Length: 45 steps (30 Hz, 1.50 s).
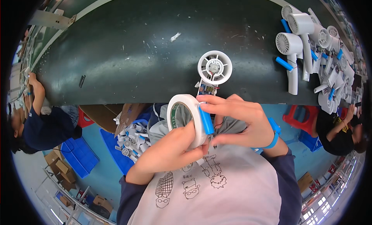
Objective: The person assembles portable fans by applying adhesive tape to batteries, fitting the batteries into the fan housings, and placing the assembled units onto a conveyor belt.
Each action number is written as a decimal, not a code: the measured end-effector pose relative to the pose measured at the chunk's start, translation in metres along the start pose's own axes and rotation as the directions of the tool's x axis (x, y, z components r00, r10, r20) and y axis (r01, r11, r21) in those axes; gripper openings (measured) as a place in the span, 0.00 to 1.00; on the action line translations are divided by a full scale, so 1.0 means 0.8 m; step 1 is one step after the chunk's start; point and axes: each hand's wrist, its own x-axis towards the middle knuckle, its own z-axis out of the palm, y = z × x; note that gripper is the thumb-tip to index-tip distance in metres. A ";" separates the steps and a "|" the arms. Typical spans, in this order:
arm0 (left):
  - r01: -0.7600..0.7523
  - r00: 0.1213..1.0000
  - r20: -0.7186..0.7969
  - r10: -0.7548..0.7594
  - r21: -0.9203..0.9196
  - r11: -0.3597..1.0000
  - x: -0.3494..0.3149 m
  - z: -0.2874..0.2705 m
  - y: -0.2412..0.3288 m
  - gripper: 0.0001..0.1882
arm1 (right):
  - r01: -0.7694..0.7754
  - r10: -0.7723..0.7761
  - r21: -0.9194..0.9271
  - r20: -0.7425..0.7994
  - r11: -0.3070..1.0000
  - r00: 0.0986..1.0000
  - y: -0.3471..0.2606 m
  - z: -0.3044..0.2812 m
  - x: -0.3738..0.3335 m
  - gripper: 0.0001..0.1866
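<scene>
The left hand [166, 151] covers the lower part of the white tape roll [198, 122]. Whether the thumb of the right hand [248, 120] touches the blue cylinder [206, 120] is unclear. The lower end of the nearby fan [228, 68] disappears behind the right hand and tape roll. In the heaped fans [335, 77], overlapping bodies hide one another. What the left co-worker [48, 126] and right co-worker [329, 128] handle is too small to tell. The wearer's shirt [232, 186] is cut off by the lower edge.

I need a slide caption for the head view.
Left grip holds a tape roll; right grip touches a blue cylinder.
</scene>
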 end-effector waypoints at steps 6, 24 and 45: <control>0.104 0.991 -0.086 -0.103 0.007 0.995 -0.004 0.006 -0.004 0.16 | 0.103 -0.164 -0.307 -0.180 0.946 0.970 0.008 0.035 -0.018 0.31; 0.096 0.983 -0.074 -0.166 -0.561 0.822 -0.043 0.017 -0.045 0.23 | 0.251 0.027 0.313 -0.672 0.916 0.740 0.046 0.100 -0.033 0.32; -0.060 0.996 -0.089 -0.003 -0.689 0.723 -0.014 0.036 -0.065 0.23 | -0.040 -0.093 -0.860 -0.101 0.509 0.990 -0.006 0.051 -0.037 0.25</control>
